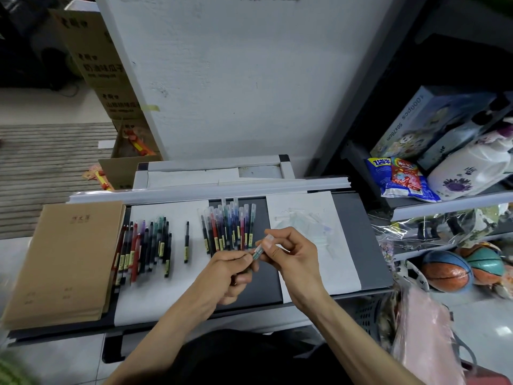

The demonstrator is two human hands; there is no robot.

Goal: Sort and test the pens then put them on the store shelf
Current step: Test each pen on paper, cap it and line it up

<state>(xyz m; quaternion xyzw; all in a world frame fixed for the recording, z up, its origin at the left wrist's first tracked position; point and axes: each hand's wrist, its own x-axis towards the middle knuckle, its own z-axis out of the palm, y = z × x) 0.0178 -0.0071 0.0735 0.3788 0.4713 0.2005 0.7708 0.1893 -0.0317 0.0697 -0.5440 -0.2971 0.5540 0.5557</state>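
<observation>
At right, box (424, 120) "1000pcs 50x70cm", right hand (290, 255) pinching pen (258, 250)

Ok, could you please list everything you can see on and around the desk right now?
notebooks: one stack, brown, desk's left end
loose pens: about a dozen, mixed colours, beside the notebooks
single pen: one, black, alone on white paper
capped pens: about ten, mixed colours, desk's middle
scribbled sheet: one, white, desk's right
desk: one, dark grey
basketballs: two, orange and teal, floor at right
puzzle box: one, blue, right shelf
cardboard boxes: several, brown, back left
held pen: one, teal, between both hands
left hand grip: holds the pen's barrel
right hand grip: pinches the pen's clear cap
</observation>
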